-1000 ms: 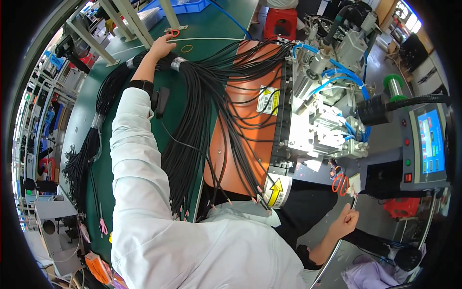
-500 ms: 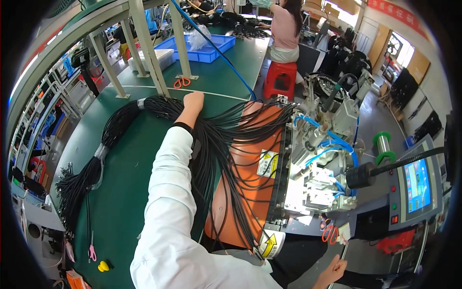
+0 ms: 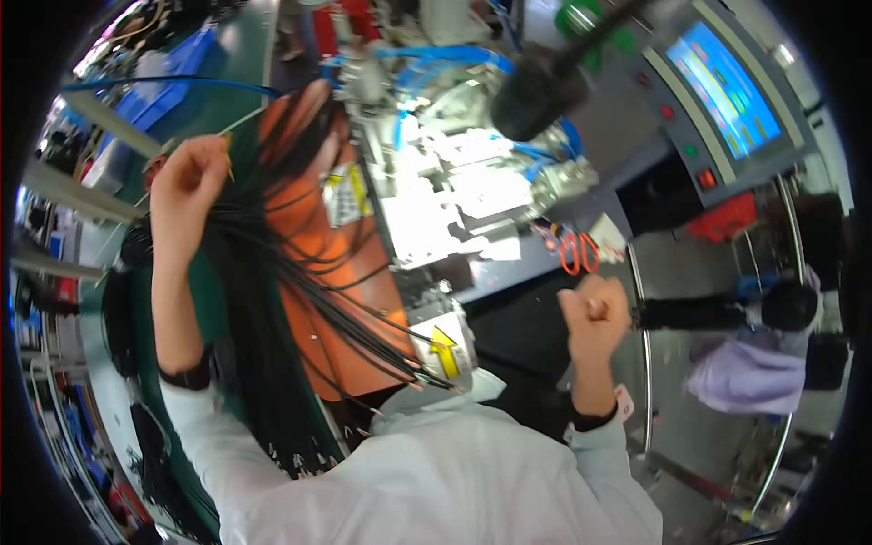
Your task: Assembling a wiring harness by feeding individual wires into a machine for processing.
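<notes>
My left hand [image 3: 188, 186] is raised at the upper left, above the left end of a spread of black cables [image 3: 331, 304]. Its fingers are pinched together. A thin yellowish strand [image 3: 229, 156] shows at the fingertips, too blurred to name. The cables fan across an orange board [image 3: 350, 368] toward a white roll with a yellow arrow [image 3: 445, 350]. My right hand [image 3: 597, 318] is closed in a fist beside the red-handled scissors [image 3: 569, 254]; whatever it may hold is hidden.
A brightly lit machine [image 3: 472, 195] with blue hoses stands beyond the board. A black gooseneck device [image 3: 536, 95] hangs over it. At the upper right is a control screen [image 3: 722, 86]. Purple cloth [image 3: 749, 377] lies at the right, and a blue tray [image 3: 182, 82] is at the upper left.
My view has swung to the right. My left hand has come away from the cable bundle and is now raised with the strand at its fingertips. My right hand is still closed.
</notes>
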